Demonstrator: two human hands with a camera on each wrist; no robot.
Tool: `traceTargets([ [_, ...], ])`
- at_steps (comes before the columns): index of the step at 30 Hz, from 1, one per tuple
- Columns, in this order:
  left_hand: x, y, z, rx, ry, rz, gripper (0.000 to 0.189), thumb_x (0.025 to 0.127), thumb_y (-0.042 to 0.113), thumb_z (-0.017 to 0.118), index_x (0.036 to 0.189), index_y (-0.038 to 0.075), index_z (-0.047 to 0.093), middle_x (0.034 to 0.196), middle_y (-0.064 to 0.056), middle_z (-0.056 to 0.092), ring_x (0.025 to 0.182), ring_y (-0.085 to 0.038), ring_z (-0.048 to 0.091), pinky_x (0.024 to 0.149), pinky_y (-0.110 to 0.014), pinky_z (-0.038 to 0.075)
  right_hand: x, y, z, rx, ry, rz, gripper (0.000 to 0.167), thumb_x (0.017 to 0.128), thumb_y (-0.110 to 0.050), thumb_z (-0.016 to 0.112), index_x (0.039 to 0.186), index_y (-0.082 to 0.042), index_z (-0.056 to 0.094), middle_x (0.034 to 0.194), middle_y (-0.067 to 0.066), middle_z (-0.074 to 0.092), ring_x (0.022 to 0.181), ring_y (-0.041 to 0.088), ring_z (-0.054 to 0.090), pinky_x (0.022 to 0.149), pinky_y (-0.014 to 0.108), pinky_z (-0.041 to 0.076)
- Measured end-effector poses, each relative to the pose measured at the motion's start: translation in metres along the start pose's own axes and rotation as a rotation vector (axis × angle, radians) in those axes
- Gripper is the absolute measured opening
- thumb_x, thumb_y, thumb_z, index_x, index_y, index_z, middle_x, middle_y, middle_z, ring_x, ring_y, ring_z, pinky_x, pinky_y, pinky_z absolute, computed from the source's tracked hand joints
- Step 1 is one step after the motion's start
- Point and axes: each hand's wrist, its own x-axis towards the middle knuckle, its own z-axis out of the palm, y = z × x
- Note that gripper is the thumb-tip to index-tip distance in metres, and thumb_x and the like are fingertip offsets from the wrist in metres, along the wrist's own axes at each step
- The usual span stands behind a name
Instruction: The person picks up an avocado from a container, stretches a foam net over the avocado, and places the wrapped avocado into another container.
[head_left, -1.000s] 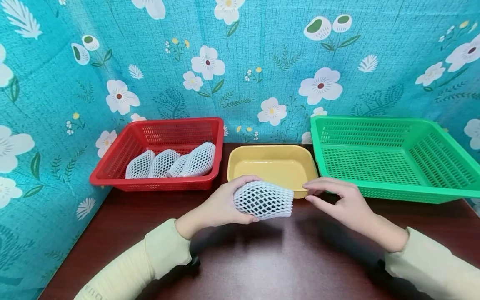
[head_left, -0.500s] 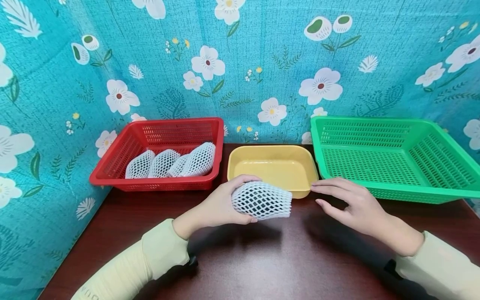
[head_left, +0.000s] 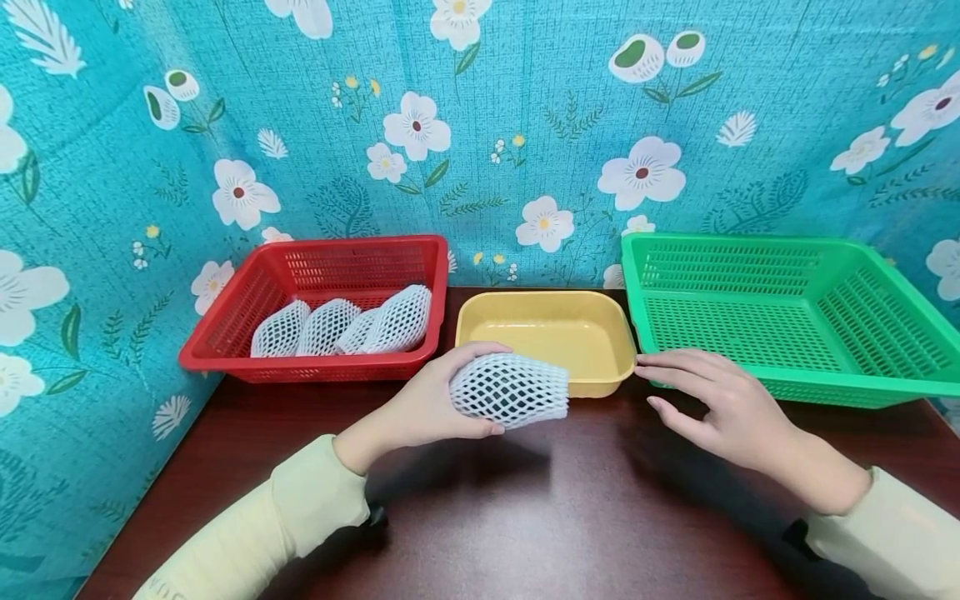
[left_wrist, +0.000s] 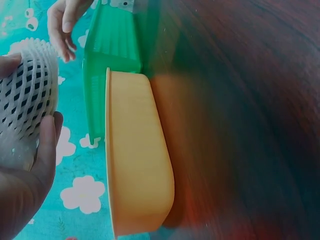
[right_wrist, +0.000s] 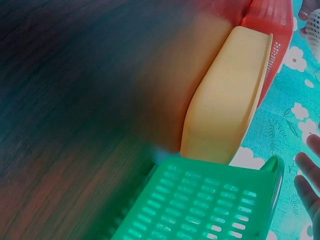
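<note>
My left hand (head_left: pixel 433 402) grips a white foam fruit net (head_left: pixel 510 390) from its left side, thumb below and fingers over the top. Something dark shows through the mesh; what it is I cannot tell. The net's narrower end points right, in front of the yellow tray (head_left: pixel 596 387). To the right, my right hand (head_left: pixel 720 408) holds nothing; its fingers are extended and spread from the thumb, beside the tray's right end and the near left corner of the green basket (head_left: pixel 825 379). The left wrist view shows the fingers around the foam net (left_wrist: pixel 30 90).
A red basket (head_left: pixel 315 367) at the back left contains several white foam nets (head_left: pixel 397 321). The tray sits between both baskets, on a dark reddish-brown table (head_left: pixel 510 533). Behind them hangs a blue flowered cloth (head_left: pixel 495 108).
My right hand has drawn away to the right, its fingers straightening. My left hand has shifted slightly left and up with the foam net.
</note>
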Motion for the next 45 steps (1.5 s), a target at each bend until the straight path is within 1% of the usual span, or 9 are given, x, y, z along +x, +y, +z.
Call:
traceTargets([
  [12, -0.01, 0.0, -0.02, 0.039, 0.147, -0.043, 0.083, 0.073, 0.013, 0.091, 0.143, 0.021, 0.048, 0.136, -0.001, 0.055, 0.123, -0.025, 0.051, 0.084, -0.039, 0.059, -0.006, 0.005, -0.005, -0.126, -0.089, 0.014, 0.055, 0.106, -0.051, 0.045, 0.121, -0.006, 0.073, 0.126, 0.012, 0.068, 0.115, 0.032, 0.062, 0.115, 0.019, 0.023],
  [15, -0.012, 0.0, -0.025, 0.058, 0.189, -0.046, 0.083, 0.073, 0.014, 0.091, 0.143, 0.021, 0.047, 0.137, 0.0, 0.053, 0.123, -0.025, 0.051, 0.086, -0.041, 0.058, -0.006, 0.005, -0.008, -0.168, -0.119, 0.036, 0.057, 0.105, -0.053, 0.044, 0.126, -0.007, 0.071, 0.129, 0.012, 0.067, 0.117, 0.032, 0.061, 0.112, 0.026, 0.03],
  [18, -0.014, 0.001, -0.031, 0.069, 0.228, -0.064, 0.083, 0.075, 0.015, 0.091, 0.144, 0.023, 0.045, 0.139, 0.001, 0.052, 0.125, -0.024, 0.049, 0.088, -0.042, 0.058, -0.007, 0.005, -0.011, -0.193, -0.136, 0.061, 0.06, 0.105, -0.055, 0.043, 0.129, -0.008, 0.069, 0.131, 0.012, 0.066, 0.119, 0.033, 0.06, 0.105, 0.039, 0.039],
  [20, -0.016, 0.0, -0.037, 0.081, 0.254, -0.075, 0.084, 0.076, 0.015, 0.09, 0.146, 0.022, 0.044, 0.14, 0.0, 0.051, 0.126, -0.025, 0.048, 0.089, -0.043, 0.057, -0.007, 0.005, -0.013, -0.194, -0.145, 0.078, 0.061, 0.105, -0.056, 0.042, 0.13, -0.008, 0.068, 0.132, 0.012, 0.065, 0.12, 0.033, 0.059, 0.099, 0.046, 0.041],
  [23, -0.018, -0.003, -0.047, 0.095, 0.294, -0.095, 0.086, 0.077, 0.014, 0.09, 0.148, 0.02, 0.041, 0.141, -0.001, 0.049, 0.128, -0.025, 0.046, 0.089, -0.045, 0.056, -0.007, 0.006, -0.014, -0.191, -0.153, 0.095, 0.061, 0.104, -0.057, 0.042, 0.132, -0.008, 0.067, 0.133, 0.011, 0.064, 0.121, 0.033, 0.058, 0.098, 0.05, 0.042],
  [32, -0.024, -0.012, -0.074, 0.129, 0.402, -0.153, 0.085, 0.081, 0.013, 0.087, 0.148, 0.013, 0.034, 0.144, -0.007, 0.045, 0.132, -0.026, 0.042, 0.093, -0.044, 0.055, -0.009, 0.008, -0.018, -0.218, -0.179, 0.103, 0.062, 0.104, -0.059, 0.041, 0.136, -0.011, 0.066, 0.137, 0.012, 0.062, 0.124, 0.035, 0.056, 0.1, 0.052, 0.041],
  [39, -0.03, -0.012, -0.094, 0.146, 0.454, -0.198, 0.083, 0.084, 0.019, 0.084, 0.146, 0.013, 0.028, 0.144, -0.01, 0.043, 0.13, -0.026, 0.042, 0.096, -0.041, 0.051, -0.013, 0.01, -0.018, -0.226, -0.191, 0.106, 0.063, 0.104, -0.059, 0.04, 0.139, -0.012, 0.063, 0.14, 0.012, 0.06, 0.126, 0.037, 0.054, 0.117, 0.039, 0.03],
  [42, -0.032, -0.011, -0.104, 0.165, 0.48, -0.234, 0.084, 0.085, 0.023, 0.084, 0.145, 0.013, 0.026, 0.145, -0.011, 0.041, 0.132, -0.026, 0.041, 0.098, -0.045, 0.051, -0.014, 0.011, -0.018, -0.234, -0.202, 0.111, 0.065, 0.104, -0.061, 0.039, 0.14, -0.012, 0.062, 0.141, 0.012, 0.059, 0.127, 0.038, 0.054, 0.115, 0.043, 0.032],
  [45, -0.034, -0.013, -0.113, 0.208, 0.508, -0.257, 0.086, 0.086, 0.024, 0.083, 0.147, 0.011, 0.023, 0.148, -0.014, 0.039, 0.134, -0.029, 0.039, 0.1, -0.051, 0.05, -0.015, 0.011, -0.018, -0.245, -0.222, 0.119, 0.067, 0.103, -0.063, 0.038, 0.142, -0.013, 0.06, 0.143, 0.013, 0.058, 0.129, 0.039, 0.052, 0.106, 0.053, 0.037],
])
